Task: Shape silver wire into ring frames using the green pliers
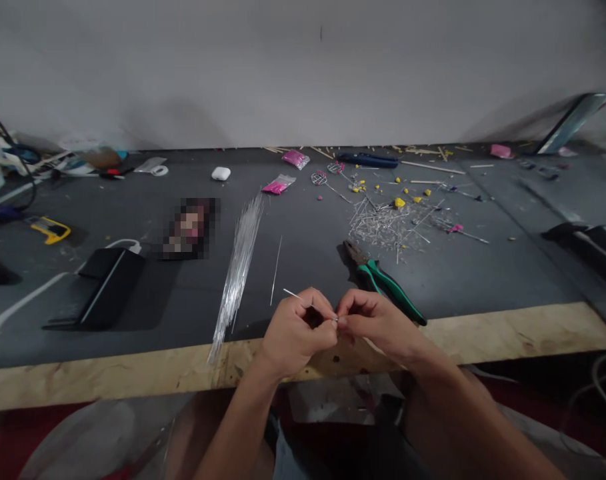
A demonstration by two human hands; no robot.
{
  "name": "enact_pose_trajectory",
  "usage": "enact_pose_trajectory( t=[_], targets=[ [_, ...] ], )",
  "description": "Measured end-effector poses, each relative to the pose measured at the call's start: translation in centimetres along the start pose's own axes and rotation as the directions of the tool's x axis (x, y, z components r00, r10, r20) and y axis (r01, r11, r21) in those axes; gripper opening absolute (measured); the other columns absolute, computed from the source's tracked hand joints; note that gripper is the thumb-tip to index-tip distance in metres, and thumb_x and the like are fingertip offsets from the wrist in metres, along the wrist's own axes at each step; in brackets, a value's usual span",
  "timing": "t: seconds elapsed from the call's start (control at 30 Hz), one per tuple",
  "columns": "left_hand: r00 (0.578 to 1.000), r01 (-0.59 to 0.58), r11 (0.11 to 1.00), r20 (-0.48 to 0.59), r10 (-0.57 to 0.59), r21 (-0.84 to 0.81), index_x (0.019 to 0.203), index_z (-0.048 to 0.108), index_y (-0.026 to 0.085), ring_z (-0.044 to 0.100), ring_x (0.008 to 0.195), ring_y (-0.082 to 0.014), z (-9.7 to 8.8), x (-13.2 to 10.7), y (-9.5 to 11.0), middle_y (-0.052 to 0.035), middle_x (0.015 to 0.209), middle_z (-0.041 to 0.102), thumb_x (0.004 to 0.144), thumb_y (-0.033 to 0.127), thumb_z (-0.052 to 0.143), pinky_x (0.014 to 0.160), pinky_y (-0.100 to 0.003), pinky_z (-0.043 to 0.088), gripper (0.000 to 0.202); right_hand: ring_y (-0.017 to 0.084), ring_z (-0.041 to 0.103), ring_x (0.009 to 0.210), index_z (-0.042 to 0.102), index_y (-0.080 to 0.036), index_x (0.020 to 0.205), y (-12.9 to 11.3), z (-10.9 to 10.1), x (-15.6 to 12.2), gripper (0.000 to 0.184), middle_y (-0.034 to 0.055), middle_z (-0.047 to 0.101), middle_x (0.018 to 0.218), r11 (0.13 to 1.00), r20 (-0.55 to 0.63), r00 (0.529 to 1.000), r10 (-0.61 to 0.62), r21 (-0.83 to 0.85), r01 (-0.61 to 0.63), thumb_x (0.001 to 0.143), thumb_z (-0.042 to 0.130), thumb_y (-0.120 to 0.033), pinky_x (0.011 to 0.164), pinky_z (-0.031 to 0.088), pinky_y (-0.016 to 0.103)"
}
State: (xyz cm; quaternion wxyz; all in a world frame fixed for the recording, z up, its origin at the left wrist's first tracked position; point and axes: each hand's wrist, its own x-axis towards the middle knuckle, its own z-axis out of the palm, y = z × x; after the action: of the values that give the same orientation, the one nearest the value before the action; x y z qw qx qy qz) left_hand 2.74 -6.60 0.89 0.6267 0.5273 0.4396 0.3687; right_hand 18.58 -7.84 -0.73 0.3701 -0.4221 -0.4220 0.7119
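Observation:
Over the table's wooden front edge, my left hand (301, 330) pinches a thin silvery wire (293, 293), whose straight end sticks out up and to the left. The fingertips of my right hand (375, 323) meet it at the wire's other end, closed on a small bit of it that the fingers mostly hide. Just behind my right hand lies a pair of pliers (390, 287) with green and black handles. A bundle of straight wires (240, 260) is left of my left hand, and one loose wire (277, 270) lies between.
Cut wire pieces (383, 223) and yellow bits (399, 203) are heaped behind the pliers. Pink packets (279, 185), a white earbud case (221, 174) and a dark blue tool (367, 160) lie further back. At left are a black stand (105, 287) and a yellow cutter (53, 230).

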Motion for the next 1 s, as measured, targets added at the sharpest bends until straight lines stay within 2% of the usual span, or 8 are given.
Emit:
enact_pose_trajectory(
  t=[0.27, 0.43, 0.53, 0.67, 1.0],
  targets=[
    [0.997, -0.066, 0.995, -0.029, 0.068, 0.077, 0.060, 0.050, 0.018, 0.044, 0.057, -0.0089, -0.13, -0.14, -0.20, 0.0031, 0.061, 0.051, 0.060, 0.009, 0.053, 0.052, -0.021, 0.035, 0.009, 0.007, 0.046, 0.051, 0.058, -0.017, 0.065, -0.10, 0.26, 0.19, 0.011, -0.0054, 0.054, 0.055, 0.999, -0.042, 0.999, 0.022, -0.027, -0.024, 0.072, 0.067, -0.020, 0.052, 0.033, 0.022],
    [0.997, -0.074, 0.994, 0.015, 0.073, 0.084, 0.061, 0.052, 0.017, 0.047, 0.057, -0.0091, -0.48, -0.01, 0.00, 0.0027, 0.062, 0.053, 0.061, 0.010, 0.053, 0.054, -0.022, 0.037, 0.007, 0.007, 0.048, 0.050, 0.059, -0.017, 0.066, -0.09, 0.07, 0.09, 0.014, -0.0047, 0.056, 0.054, 0.999, -0.007, 0.999, 0.041, 0.013, -0.041, 0.072, 0.069, -0.025, 0.051, 0.035, 0.022],
    [0.996, -0.092, 0.985, 0.002, 0.092, 0.147, 0.063, 0.053, 0.018, 0.047, 0.058, -0.0097, -0.60, 0.02, 0.02, 0.0026, 0.063, 0.054, 0.061, 0.010, 0.053, 0.055, -0.022, 0.037, 0.008, 0.007, 0.049, 0.050, 0.059, -0.017, 0.067, -0.14, -0.02, 0.15, 0.016, -0.0046, 0.056, 0.054, 0.999, 0.015, 0.999, 0.038, 0.034, -0.039, 0.071, 0.070, -0.027, 0.051, 0.037, 0.022],
    [0.996, -0.084, 0.975, 0.014, 0.083, 0.205, 0.062, 0.051, 0.018, 0.046, 0.057, -0.0095, -0.67, -0.07, -0.06, 0.0027, 0.062, 0.053, 0.062, 0.009, 0.053, 0.052, -0.021, 0.036, 0.009, 0.007, 0.049, 0.047, 0.059, -0.017, 0.067, -0.10, 0.02, 0.25, 0.015, -0.0054, 0.055, 0.052, 0.997, 0.023, 0.997, 0.074, 0.030, -0.074, 0.072, 0.070, -0.027, 0.049, 0.037, 0.021],
    [0.992, -0.125, 0.971, 0.047, 0.118, 0.206, 0.063, 0.048, 0.018, 0.047, 0.058, -0.0095, -0.68, 0.26, 0.26, 0.0024, 0.064, 0.053, 0.063, 0.007, 0.051, 0.053, -0.022, 0.037, 0.011, 0.006, 0.050, 0.047, 0.059, -0.016, 0.066, -0.14, 0.04, 0.34, 0.016, -0.0050, 0.057, 0.052, 0.987, 0.029, 0.996, 0.085, 0.137, -0.089, 0.071, 0.072, -0.024, 0.048, 0.040, 0.019]
  ],
)
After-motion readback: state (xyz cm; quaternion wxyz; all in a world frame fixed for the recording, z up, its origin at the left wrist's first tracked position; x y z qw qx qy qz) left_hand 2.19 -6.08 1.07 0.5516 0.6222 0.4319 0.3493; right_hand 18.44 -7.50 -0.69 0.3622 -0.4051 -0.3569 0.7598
